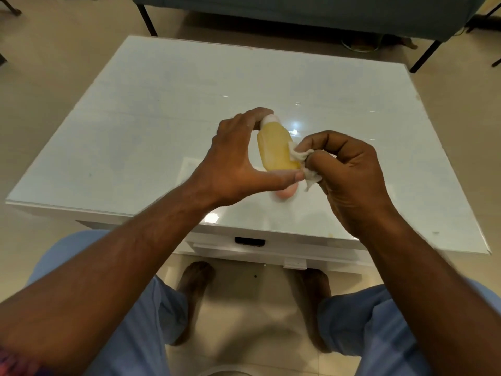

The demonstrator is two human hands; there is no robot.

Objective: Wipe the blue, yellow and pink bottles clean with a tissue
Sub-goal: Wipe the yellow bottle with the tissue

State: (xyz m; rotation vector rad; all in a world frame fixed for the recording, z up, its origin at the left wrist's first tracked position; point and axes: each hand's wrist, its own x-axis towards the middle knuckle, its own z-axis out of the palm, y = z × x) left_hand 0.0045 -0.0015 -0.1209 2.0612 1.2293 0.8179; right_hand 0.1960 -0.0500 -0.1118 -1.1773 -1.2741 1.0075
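A yellow bottle (275, 147) with a white cap is held above the white table (135, 118), cap pointing away from me. My left hand (235, 164) grips it between the fingers at the cap and the thumb under its base. My right hand (349, 169) pinches a crumpled white tissue (306, 166) against the bottle's lower right side. A pink bottle (284, 195) lies on the table just below my left thumb, mostly hidden. No blue bottle shows.
The white glossy table has a drawer handle (249, 241) at its front edge. A dark sofa with black legs (298, 12) stands beyond the table. My knees and bare feet are under the near edge.
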